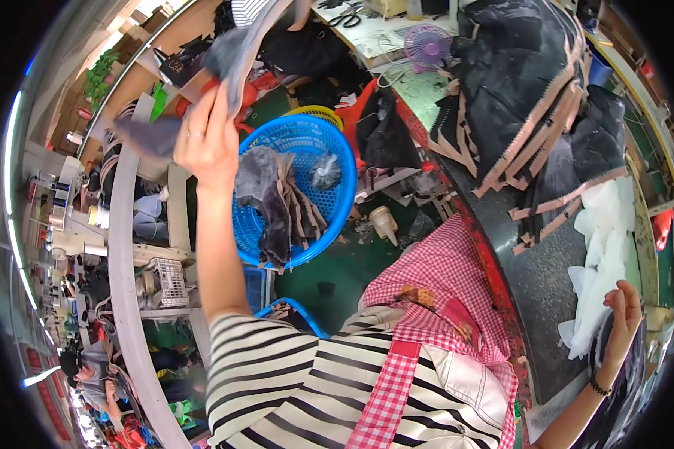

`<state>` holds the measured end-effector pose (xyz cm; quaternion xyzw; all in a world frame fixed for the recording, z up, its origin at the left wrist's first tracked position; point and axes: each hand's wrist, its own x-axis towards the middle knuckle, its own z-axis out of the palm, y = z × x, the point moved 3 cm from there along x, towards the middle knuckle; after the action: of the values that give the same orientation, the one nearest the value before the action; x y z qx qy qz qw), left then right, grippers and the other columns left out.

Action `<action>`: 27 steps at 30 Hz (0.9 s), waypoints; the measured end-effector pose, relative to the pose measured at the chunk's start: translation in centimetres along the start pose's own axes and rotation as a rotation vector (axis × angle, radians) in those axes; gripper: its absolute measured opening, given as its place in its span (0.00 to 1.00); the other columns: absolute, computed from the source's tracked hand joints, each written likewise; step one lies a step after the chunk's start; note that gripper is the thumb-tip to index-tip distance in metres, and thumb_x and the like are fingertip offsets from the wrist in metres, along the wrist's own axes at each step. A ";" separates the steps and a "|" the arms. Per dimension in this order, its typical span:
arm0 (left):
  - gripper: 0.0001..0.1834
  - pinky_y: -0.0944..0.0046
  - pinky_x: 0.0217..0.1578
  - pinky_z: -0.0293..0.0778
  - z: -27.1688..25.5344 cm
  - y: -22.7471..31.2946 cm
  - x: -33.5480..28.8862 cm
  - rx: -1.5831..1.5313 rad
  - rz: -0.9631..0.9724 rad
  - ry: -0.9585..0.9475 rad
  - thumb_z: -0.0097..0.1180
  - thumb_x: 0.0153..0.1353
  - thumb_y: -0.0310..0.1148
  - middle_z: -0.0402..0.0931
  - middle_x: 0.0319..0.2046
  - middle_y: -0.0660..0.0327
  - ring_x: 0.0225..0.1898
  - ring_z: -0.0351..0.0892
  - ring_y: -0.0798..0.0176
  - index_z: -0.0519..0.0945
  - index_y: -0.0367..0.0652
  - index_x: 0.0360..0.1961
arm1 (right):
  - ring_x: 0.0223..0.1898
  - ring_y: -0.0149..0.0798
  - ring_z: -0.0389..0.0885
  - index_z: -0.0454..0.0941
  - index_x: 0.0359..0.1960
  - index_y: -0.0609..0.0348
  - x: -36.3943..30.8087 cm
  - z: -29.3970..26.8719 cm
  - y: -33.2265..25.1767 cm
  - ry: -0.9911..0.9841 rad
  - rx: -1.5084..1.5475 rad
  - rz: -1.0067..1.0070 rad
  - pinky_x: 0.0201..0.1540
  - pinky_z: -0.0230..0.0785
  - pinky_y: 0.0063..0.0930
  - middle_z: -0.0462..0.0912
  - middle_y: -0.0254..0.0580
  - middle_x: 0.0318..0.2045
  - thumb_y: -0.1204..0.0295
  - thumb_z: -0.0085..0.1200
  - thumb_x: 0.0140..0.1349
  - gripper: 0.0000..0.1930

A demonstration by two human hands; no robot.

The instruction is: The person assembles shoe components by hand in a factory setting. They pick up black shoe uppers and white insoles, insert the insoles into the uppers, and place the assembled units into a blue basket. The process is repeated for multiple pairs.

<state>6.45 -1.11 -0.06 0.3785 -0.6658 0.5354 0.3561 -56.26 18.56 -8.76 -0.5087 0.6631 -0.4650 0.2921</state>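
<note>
My left hand point(208, 150) is raised at upper left, its fingers closed on a dark grey piece of soft sheet material point(231, 60), cloth or leather. The piece is blurred by motion; one part rises above my fingers and another hangs to the left. Below that hand, a round blue plastic basket point(350, 183) holds grey and dark cut pieces point(260, 179) with brown edges and a crumpled clear bag point(325, 172). My right hand point(623, 325) is at far right, beside white sheets point(605, 224), with its fingers apart and nothing in them.
Black pieces with brown zigzag edges point(524, 82) are heaped on the dark worktop point(494, 224). A purple fan point(428, 46) and scissors point(346, 19) are on the far table. A pale curved bench edge point(125, 224) runs down the left. Another person point(93, 374) sits at lower left.
</note>
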 end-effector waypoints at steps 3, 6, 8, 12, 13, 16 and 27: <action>0.20 0.62 0.32 0.79 3.0 -3.2 -9.7 0.271 -0.280 -0.330 0.59 0.55 0.30 0.81 0.46 0.67 0.33 0.83 0.60 0.81 0.55 0.51 | 0.33 0.25 0.73 0.75 0.47 0.65 -0.7 -0.2 0.9 0.039 -0.033 0.070 0.39 0.65 0.19 0.77 0.33 0.29 0.70 0.50 0.69 0.11; 0.17 0.54 0.30 0.80 9.1 -4.6 -20.2 0.446 -0.637 -1.178 0.50 0.61 0.28 0.81 0.45 0.53 0.34 0.84 0.51 0.76 0.46 0.52 | 0.32 0.25 0.74 0.76 0.45 0.64 -0.9 1.6 0.8 -0.008 -0.024 0.127 0.38 0.67 0.19 0.78 0.33 0.29 0.70 0.51 0.69 0.10; 0.26 0.46 0.46 0.70 9.1 -3.1 -33.6 0.216 -0.648 -1.424 0.54 0.58 0.36 0.66 0.54 0.50 0.49 0.71 0.45 0.67 0.43 0.58 | 0.32 0.24 0.74 0.76 0.44 0.63 -0.3 4.3 1.3 -0.105 0.016 0.193 0.38 0.67 0.18 0.78 0.33 0.29 0.70 0.50 0.69 0.10; 0.42 0.42 0.65 0.55 10.7 7.5 -38.4 -0.269 -0.960 -1.745 0.58 0.53 0.47 0.39 0.72 0.52 0.71 0.45 0.44 0.58 0.47 0.69 | 0.29 0.27 0.78 0.77 0.41 0.66 -3.9 5.7 1.1 -0.067 -0.034 0.273 0.34 0.68 0.19 0.80 0.36 0.26 0.76 0.52 0.66 0.06; 0.40 0.44 0.64 0.57 10.7 6.9 -37.2 -0.344 -0.906 -1.694 0.58 0.53 0.44 0.46 0.69 0.49 0.69 0.50 0.43 0.61 0.45 0.67 | 0.30 0.27 0.79 0.78 0.40 0.66 -4.5 6.0 0.7 -0.081 -0.046 0.301 0.34 0.69 0.20 0.81 0.37 0.27 0.76 0.52 0.65 0.06; 0.33 0.52 0.61 0.64 9.3 5.1 -30.8 -0.433 -0.845 -1.622 0.60 0.52 0.38 0.66 0.61 0.43 0.62 0.66 0.43 0.71 0.39 0.60 | 0.31 0.29 0.82 0.79 0.40 0.67 -4.6 5.4 0.3 -0.107 -0.089 0.356 0.35 0.73 0.21 0.83 0.39 0.30 0.74 0.53 0.65 0.08; 0.38 0.50 0.52 0.71 16.5 33.4 19.9 -0.670 -0.154 -0.334 0.60 0.54 0.57 0.75 0.53 0.45 0.54 0.75 0.43 0.74 0.37 0.56 | 0.33 0.33 0.84 0.80 0.42 0.62 -1.1 9.2 -2.2 -0.275 -0.282 -0.033 0.37 0.74 0.26 0.85 0.40 0.32 0.72 0.55 0.63 0.09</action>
<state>-33.40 -15.05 -0.20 0.3719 -0.8225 0.1905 0.3858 -47.15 16.53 -10.44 -0.6142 0.6671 -0.2984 0.2978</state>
